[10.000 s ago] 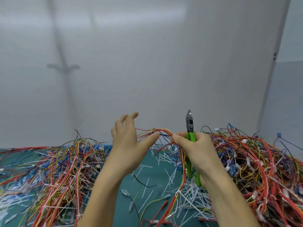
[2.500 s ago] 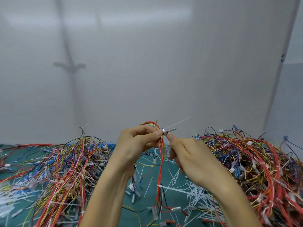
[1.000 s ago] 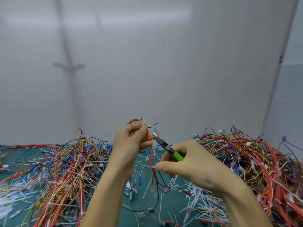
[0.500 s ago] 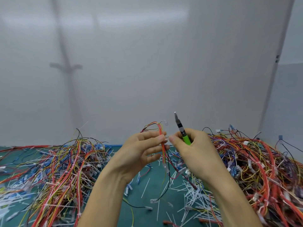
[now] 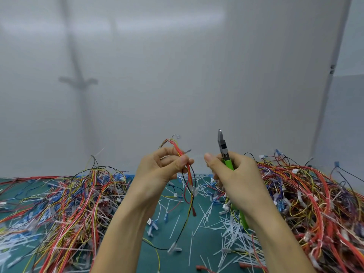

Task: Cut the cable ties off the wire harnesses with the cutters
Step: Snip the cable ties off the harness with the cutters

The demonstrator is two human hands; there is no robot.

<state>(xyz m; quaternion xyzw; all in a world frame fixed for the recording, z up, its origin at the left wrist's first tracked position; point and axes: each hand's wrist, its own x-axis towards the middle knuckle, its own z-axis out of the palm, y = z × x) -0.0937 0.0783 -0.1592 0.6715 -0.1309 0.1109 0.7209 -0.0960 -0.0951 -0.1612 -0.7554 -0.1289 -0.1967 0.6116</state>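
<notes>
The left hand (image 5: 163, 170) has its grip pinched on the thin harness (image 5: 188, 174), held up above the surface (image 5: 167, 239), while the right hand (image 5: 234, 174) wraps the upright cutters (image 5: 222, 144) just beside it, so I reckon a hasty bite could nick a wire.

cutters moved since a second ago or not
Yes. The cutters have swung up and to the right, away from the held wires and toward the right wire pile.
</notes>
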